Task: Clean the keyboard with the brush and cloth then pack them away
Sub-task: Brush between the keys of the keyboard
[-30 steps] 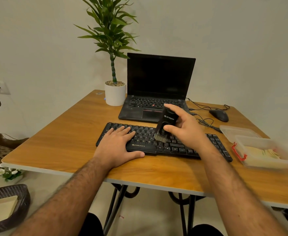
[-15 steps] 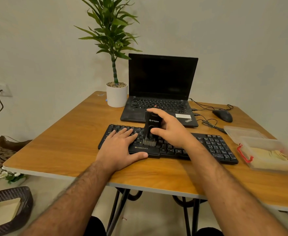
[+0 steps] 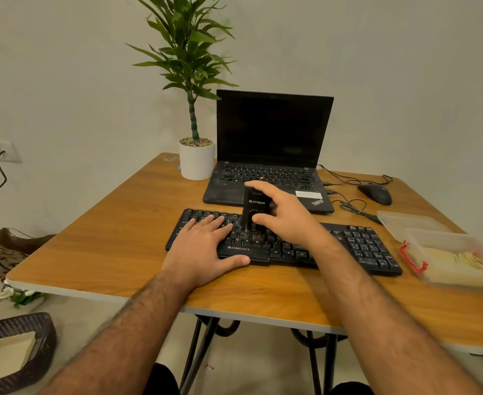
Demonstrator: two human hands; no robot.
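Observation:
A black keyboard [image 3: 357, 246] lies across the wooden table [image 3: 106, 246]. My right hand [image 3: 288, 218] grips a black brush [image 3: 253, 205] held upright, its bristles down on the keys near the keyboard's middle. My left hand [image 3: 206, 246] rests flat on the keyboard's left part, fingers straight, thumb along the front edge. A pale yellow cloth [image 3: 457, 259] lies inside a clear plastic box [image 3: 422, 243] with a red clasp at the right edge of the table.
An open black laptop [image 3: 271, 155] stands behind the keyboard, a potted plant [image 3: 196, 158] to its left. A black mouse [image 3: 375, 193] with cables and a clear lid [image 3: 405, 219] lie at the right. A dark basket [image 3: 15, 354] sits on the floor at lower left.
My right hand has swept the brush leftward along the keys, from the middle-right towards my left hand. The left hand has stayed flat on the keyboard.

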